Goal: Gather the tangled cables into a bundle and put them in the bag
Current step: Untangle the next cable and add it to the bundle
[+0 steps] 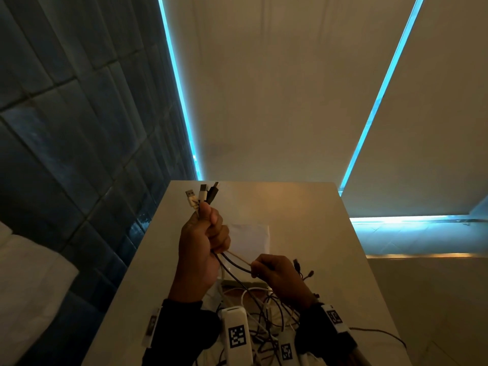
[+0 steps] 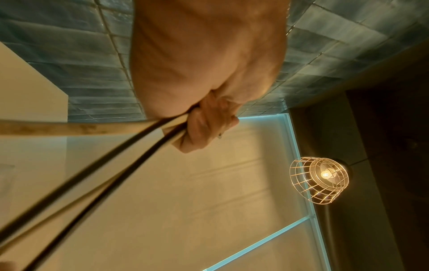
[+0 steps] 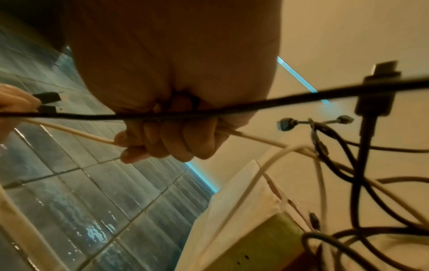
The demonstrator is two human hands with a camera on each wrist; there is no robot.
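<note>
White and black cables [image 1: 202, 196] held upright, plugs upward.

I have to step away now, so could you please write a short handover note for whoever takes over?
Left hand grips several cables near their plugs, raised over the table.
Right hand grips the same strands lower down.
The remaining tangle lies on the table's near end.
Done: some plug ends collected.
Left: bundle the remainder and bag it; no bag is clearly identifiable.

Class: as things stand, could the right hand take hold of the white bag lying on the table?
Probably not yet: the right hand grips cables, though the white bag lies uncovered beyond it.
</note>
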